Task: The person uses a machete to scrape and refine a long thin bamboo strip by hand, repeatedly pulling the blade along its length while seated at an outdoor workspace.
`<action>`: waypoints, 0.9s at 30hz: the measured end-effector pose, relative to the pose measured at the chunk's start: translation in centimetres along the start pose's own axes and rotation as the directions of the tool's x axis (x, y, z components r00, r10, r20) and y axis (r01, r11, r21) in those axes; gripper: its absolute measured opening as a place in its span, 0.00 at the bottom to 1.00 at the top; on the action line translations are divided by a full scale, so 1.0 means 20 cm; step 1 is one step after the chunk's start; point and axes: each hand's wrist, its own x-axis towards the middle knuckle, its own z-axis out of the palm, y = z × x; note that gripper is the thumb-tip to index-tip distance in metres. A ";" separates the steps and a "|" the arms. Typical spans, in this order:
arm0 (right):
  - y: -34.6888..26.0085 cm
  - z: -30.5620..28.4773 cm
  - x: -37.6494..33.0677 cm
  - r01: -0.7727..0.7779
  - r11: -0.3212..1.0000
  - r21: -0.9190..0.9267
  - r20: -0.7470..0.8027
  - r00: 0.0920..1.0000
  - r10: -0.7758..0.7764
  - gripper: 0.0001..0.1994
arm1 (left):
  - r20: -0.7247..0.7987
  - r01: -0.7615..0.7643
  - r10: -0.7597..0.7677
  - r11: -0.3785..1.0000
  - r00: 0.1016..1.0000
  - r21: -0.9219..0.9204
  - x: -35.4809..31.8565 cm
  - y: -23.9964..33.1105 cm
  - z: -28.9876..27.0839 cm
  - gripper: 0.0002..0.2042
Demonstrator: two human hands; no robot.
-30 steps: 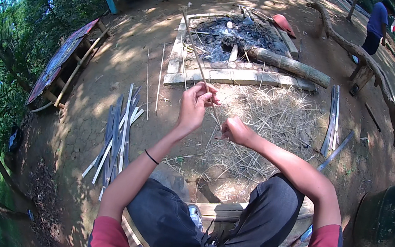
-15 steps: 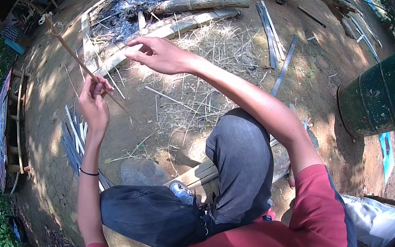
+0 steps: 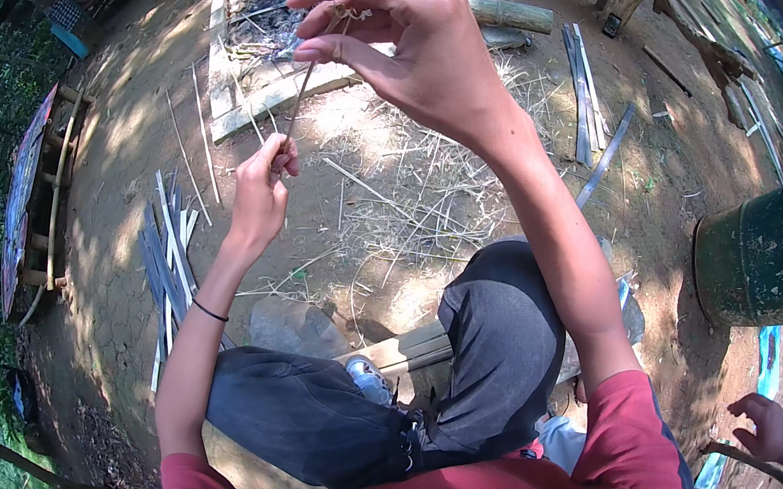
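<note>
Head view — both hands [image 3: 261, 194] pinch thin strip [image 3: 300, 100]

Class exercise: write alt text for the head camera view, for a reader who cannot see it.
A seated person's right hand and left hand pinch the two ends of a thin strip. Below lie dry straw, split slats and a green drum.

Right hand [image 3: 418, 53] pinches thin bamboo strip [image 3: 300, 97] top at twelve o'clock; left hand [image 3: 261, 191] grips lower end, nine o'clock side.
</note>
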 end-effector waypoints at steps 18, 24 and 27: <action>-0.13 -0.41 -0.03 -0.109 0.909 -0.403 0.256 0.940 0.226 0.18 | -0.016 -0.102 0.107 0.973 0.994 0.207 -0.01 -0.08 -0.12 0.19; 0.01 -0.51 -0.13 -0.266 0.862 -0.431 0.206 0.901 0.382 0.24 | -0.088 -0.106 0.119 0.984 0.989 0.142 -0.03 -0.10 -0.18 0.18; 0.22 -0.73 -0.50 -0.193 0.401 -0.896 0.091 0.802 0.590 0.30 | -0.108 -0.116 0.131 0.984 0.986 0.132 -0.02 -0.06 -0.17 0.19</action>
